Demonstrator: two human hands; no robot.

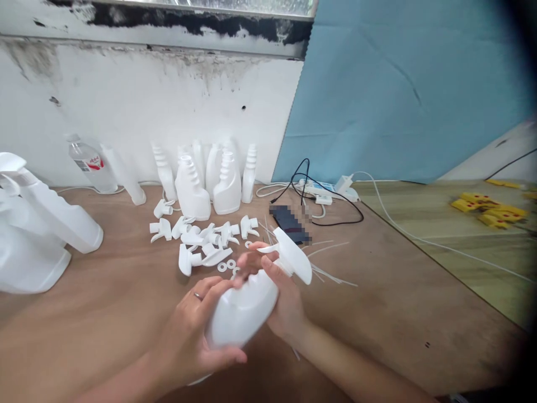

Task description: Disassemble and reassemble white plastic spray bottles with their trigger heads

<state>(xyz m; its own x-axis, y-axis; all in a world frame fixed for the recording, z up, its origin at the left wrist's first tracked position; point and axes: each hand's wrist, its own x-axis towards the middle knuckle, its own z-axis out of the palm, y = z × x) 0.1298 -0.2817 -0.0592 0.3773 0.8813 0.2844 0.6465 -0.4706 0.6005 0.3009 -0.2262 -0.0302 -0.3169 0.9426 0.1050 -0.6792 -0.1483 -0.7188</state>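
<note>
A white spray bottle point(245, 310) is held tilted above the table, its trigger head point(293, 254) pointing up and to the right. Around the lower body, my left hand point(197, 324) is closed, with a ring on one finger. My right hand point(285, 302) grips the neck just below the trigger head; its fingers are partly blurred. Loose white trigger heads point(191, 260) lie in a heap beyond my hands. Small white washers point(222, 267) rest beside the heap, and thin white tubes point(331, 274) fan out behind the bottle.
Several headless white bottles point(191, 193) stand against the wall. Bottles with trigger heads point(67, 210) are at the left, near a clear water bottle point(94, 168). A dark phone point(289, 223), black cable point(352, 223) and power strip point(331, 189) lie at the back right. Yellow objects point(489, 210) sit farther right.
</note>
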